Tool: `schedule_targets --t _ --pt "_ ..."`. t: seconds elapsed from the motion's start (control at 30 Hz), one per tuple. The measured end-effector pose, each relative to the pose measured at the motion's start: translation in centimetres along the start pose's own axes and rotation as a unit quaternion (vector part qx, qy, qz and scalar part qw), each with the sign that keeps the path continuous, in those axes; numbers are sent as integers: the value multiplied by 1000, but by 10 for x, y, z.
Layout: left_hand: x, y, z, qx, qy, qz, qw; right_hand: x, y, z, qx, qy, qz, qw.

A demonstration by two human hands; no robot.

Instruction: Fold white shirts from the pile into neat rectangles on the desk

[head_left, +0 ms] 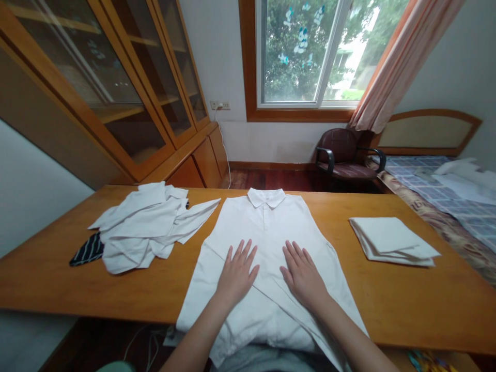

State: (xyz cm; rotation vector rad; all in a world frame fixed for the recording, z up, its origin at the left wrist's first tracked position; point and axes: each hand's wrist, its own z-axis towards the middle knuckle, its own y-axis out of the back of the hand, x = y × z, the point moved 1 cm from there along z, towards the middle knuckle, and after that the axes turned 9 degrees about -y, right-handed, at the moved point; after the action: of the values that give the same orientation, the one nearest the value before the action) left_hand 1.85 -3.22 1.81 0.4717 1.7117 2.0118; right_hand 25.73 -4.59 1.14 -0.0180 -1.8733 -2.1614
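A white collared shirt (267, 222) is spread on the wooden table, its collar toward the far edge and its lower part hanging over the near edge. My left hand (237, 274) rests flat on the left side of the shirt, fingers stretched out. On the right side lies my right hand (304, 274), also flat with its fingers extended. Neither hand grips anything. Creases run across the cloth between and below the hands.
Left on the table (329, 206) is a loose heap of white garments (143, 222) with a dark striped cloth (88, 250). A folded white cloth (391, 240) lies right. Beyond stand a glass-door cabinet (163, 155), an office chair (343, 155) and a bed (445, 181).
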Motion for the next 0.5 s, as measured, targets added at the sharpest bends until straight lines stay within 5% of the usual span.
schedule_targets --t 0.5 --pt "42 -15 59 -1 -2 -21 1000 -13 -8 69 24 -19 -14 999"
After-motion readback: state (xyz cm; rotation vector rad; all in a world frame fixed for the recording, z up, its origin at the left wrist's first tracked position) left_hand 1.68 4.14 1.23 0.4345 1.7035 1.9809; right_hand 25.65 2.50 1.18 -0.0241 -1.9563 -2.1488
